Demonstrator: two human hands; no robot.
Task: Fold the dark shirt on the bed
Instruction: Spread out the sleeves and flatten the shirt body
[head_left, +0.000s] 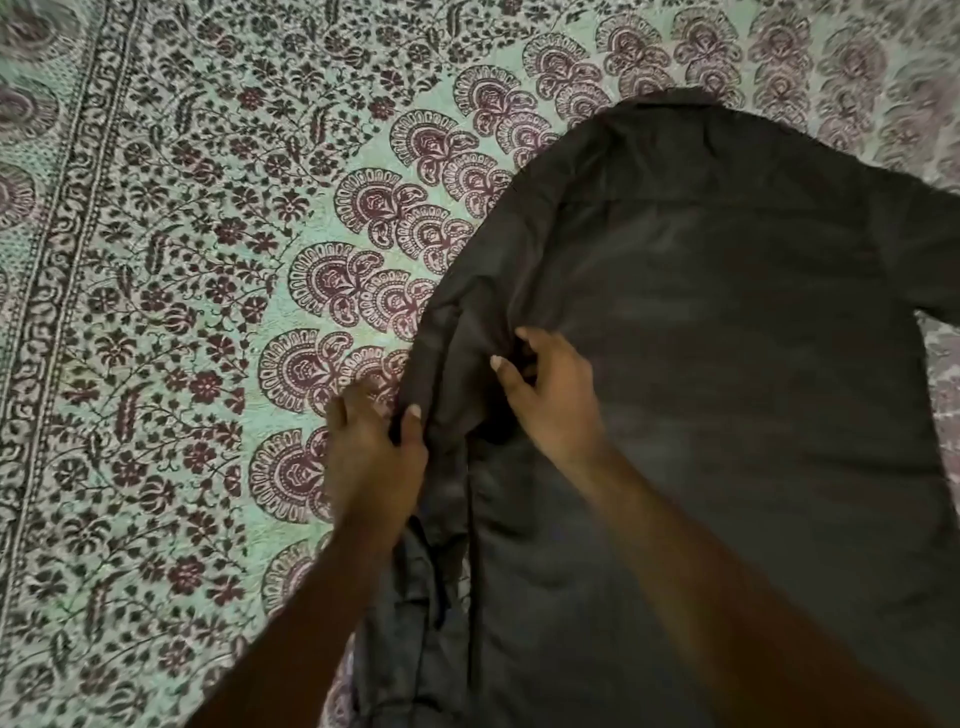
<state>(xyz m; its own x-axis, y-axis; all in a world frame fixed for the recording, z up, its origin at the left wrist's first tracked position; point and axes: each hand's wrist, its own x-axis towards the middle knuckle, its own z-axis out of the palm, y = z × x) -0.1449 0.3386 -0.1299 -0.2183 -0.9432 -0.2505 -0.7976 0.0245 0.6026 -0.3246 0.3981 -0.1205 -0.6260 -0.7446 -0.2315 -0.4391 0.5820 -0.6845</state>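
Note:
The dark shirt (727, 322) lies back side up on the bed, collar at the far end, one sleeve running off the right edge. Its left side is bunched into folds near me. My left hand (371, 457) pinches the shirt's left edge, thumb over the cloth and fingers under it. My right hand (550, 395) rests on the shirt just to the right, its fingers curled into a fold of the fabric and gripping it.
A green bedsheet (171, 322) with dark floral and paisley print covers the bed to the left and behind the shirt. A patterned border strip (62, 249) runs along its far left.

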